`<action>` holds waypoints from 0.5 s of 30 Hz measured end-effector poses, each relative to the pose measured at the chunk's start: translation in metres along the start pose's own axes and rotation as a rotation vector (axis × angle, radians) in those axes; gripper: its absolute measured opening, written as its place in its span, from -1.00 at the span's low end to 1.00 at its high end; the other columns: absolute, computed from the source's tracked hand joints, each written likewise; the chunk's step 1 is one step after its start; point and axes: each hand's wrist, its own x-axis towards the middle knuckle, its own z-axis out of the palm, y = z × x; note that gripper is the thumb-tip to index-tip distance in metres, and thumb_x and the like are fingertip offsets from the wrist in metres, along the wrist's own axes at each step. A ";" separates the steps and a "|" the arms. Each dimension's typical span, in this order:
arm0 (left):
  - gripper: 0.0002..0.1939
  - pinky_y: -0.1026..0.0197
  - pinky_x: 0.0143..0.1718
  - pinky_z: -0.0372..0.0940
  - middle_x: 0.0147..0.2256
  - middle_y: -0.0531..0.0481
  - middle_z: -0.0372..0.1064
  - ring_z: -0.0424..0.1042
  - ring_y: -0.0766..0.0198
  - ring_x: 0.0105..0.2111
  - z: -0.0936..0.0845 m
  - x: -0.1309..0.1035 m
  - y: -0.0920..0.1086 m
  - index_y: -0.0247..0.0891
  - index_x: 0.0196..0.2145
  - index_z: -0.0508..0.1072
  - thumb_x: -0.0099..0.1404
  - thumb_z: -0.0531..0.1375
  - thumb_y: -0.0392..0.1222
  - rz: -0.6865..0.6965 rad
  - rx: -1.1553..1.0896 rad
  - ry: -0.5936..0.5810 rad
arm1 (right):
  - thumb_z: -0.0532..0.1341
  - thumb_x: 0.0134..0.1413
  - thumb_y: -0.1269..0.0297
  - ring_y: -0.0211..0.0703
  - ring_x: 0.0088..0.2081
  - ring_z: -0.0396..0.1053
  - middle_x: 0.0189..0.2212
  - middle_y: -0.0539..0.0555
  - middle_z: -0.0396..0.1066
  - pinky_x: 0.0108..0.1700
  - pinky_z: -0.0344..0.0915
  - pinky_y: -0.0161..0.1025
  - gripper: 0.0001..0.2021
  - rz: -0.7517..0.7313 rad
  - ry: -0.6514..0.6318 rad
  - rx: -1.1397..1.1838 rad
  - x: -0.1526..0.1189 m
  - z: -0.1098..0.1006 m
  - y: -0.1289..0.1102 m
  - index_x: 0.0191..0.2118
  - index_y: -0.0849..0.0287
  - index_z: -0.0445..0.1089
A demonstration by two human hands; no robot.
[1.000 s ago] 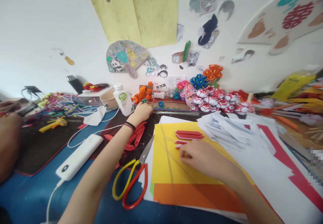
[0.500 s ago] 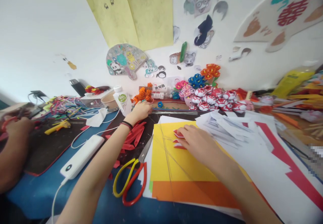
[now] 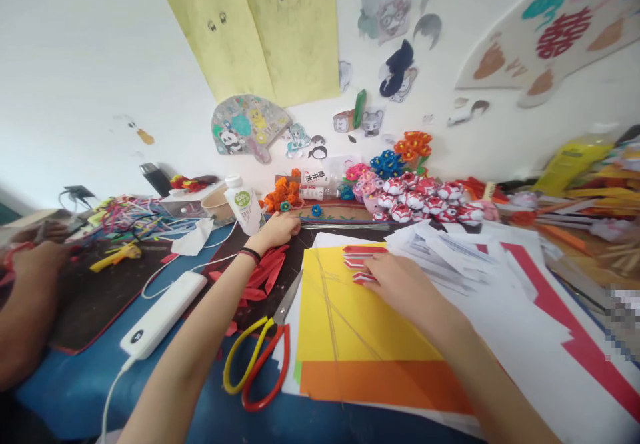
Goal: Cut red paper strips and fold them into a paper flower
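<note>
My left hand (image 3: pixel 278 229) is closed at the near side of the orange flowers (image 3: pixel 283 194), by the ends of thin wires (image 3: pixel 345 226); what its fingers hold, if anything, is too small to tell. Fingertips of my right hand (image 3: pixel 393 272) rest on several red-and-white folded strips (image 3: pixel 361 251) on yellow paper (image 3: pixel 345 324). Whether they grip a strip is unclear. Red paper pieces (image 3: pixel 270 271) lie beyond my left forearm. Scissors with yellow and red handles (image 3: pixel 280 321) lie beside the yellow paper.
A white power bank (image 3: pixel 163 314) with a cable and a white bottle (image 3: pixel 243 205) are at the left. Another person's hand (image 3: pixel 43 257) holds scissors at the far left. Behind stand red-and-white paper flowers (image 3: pixel 425 197); white sheets (image 3: pixel 500 324) spread rightward.
My left hand has drawn slightly back from the orange flowers, with its fingers more curled. My right hand has moved a little right and down, uncovering more of the red-and-white strips.
</note>
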 end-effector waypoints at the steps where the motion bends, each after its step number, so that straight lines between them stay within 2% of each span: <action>1: -0.85 0.07 -0.05 0.19 -0.20 -0.13 0.50 0.42 0.07 -0.12 -0.001 0.000 0.001 -0.23 -0.33 0.48 0.23 0.11 -0.35 -0.006 -0.016 0.021 | 0.15 0.31 0.19 0.14 -0.12 0.51 -0.18 0.26 0.56 -0.22 0.26 -0.17 -0.73 0.016 -0.004 -0.007 0.000 -0.001 0.001 -0.15 0.25 0.53; 5: -0.87 0.05 -0.06 0.20 -0.22 -0.16 0.46 0.41 0.05 -0.13 -0.014 0.004 0.013 -0.25 -0.30 0.43 0.29 0.07 -0.33 -0.034 -0.105 0.136 | 0.13 0.33 0.14 0.11 -0.18 0.53 -0.22 0.23 0.56 -0.27 0.24 -0.18 -0.70 0.064 -0.021 -0.015 -0.002 -0.004 0.000 -0.17 0.22 0.53; 9: -0.80 0.15 -0.16 0.26 -0.23 -0.14 0.45 0.43 0.16 -0.22 -0.030 0.002 0.041 -0.30 -0.17 0.37 0.39 -0.03 -0.33 -0.009 -0.265 0.211 | 0.14 0.32 0.13 0.07 -0.22 0.54 -0.27 0.22 0.56 -0.33 0.19 -0.21 -0.71 0.087 -0.010 -0.023 -0.003 -0.006 -0.002 -0.21 0.22 0.53; 12: -0.87 0.30 -0.28 0.28 -0.32 -0.03 0.48 0.44 0.29 -0.33 -0.038 -0.011 0.073 -0.30 -0.22 0.41 0.38 0.07 -0.29 0.097 -0.397 0.133 | 0.16 0.31 0.11 0.05 -0.24 0.54 -0.28 0.22 0.56 -0.34 0.18 -0.21 -0.71 0.096 0.041 -0.025 -0.004 -0.009 -0.002 -0.23 0.22 0.53; 15: -0.94 0.38 -0.33 0.26 -0.37 0.09 0.51 0.45 0.37 -0.39 -0.042 -0.025 0.099 -0.24 -0.29 0.50 0.30 0.23 -0.22 0.242 -0.488 0.001 | 0.15 0.30 0.10 0.06 -0.26 0.55 -0.28 0.22 0.56 -0.36 0.17 -0.20 -0.69 0.138 0.054 -0.034 -0.004 -0.013 -0.002 -0.24 0.22 0.53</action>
